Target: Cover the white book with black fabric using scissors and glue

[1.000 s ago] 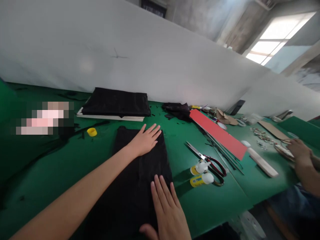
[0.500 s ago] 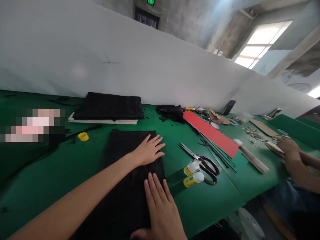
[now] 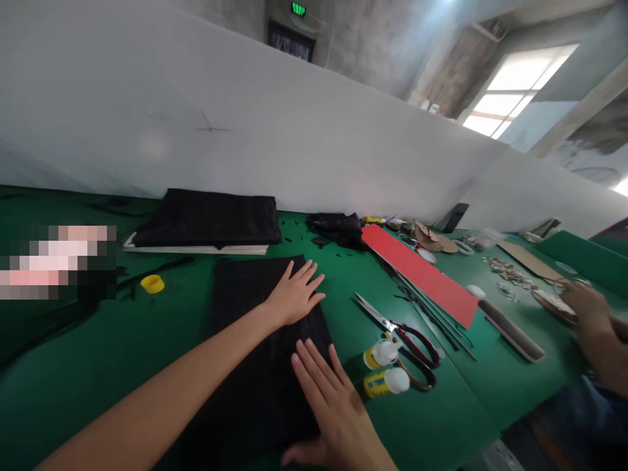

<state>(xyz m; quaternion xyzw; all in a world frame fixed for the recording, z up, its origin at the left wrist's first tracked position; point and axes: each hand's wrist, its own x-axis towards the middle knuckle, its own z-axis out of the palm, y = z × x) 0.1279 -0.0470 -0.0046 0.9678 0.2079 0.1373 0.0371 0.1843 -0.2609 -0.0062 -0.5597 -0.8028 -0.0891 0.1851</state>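
Across a smooth green work table [image 3: 98,366], 2 bare hands lie palm down on 1 flat, rectangular piece of black cloth [image 3: 240,288], in the lower middle of the view. The left hand [image 3: 292,297] rests near the cloth's far right corner, fingers spread, grasping nothing. The right hand [image 3: 338,412] lies nearer the wearer, along the cloth's right edge, fingers extended and unclenched, also gripping nothing.

Right of the cloth, past a strip of green tabletop, are 1 pair of scissors [image 3: 391,326] with dark red and black handles, blades pointing away, and, just beside them, 2 small yellow-and-white bottles [image 3: 385,383]. Farther right, 1 long, flat red strip [image 3: 417,275] slants across the table. Left of the cloth, more green surface surrounds 1 yellow plastic ring [image 3: 152,284].

Beyond the cloth's far edge, 1 folded black fabric bundle [image 3: 210,219] sits on pale, flat boards [image 3: 235,250], near the foot of 1 long white partition [image 3: 294,157]. The table's near edge runs diagonally at lower right. At the far right, 1 co-worker's hand [image 3: 583,304] is at a shallow brown-rimmed dish [image 3: 554,304] with pale contents, too small to identify. What the 2 bottles contain cannot be told.
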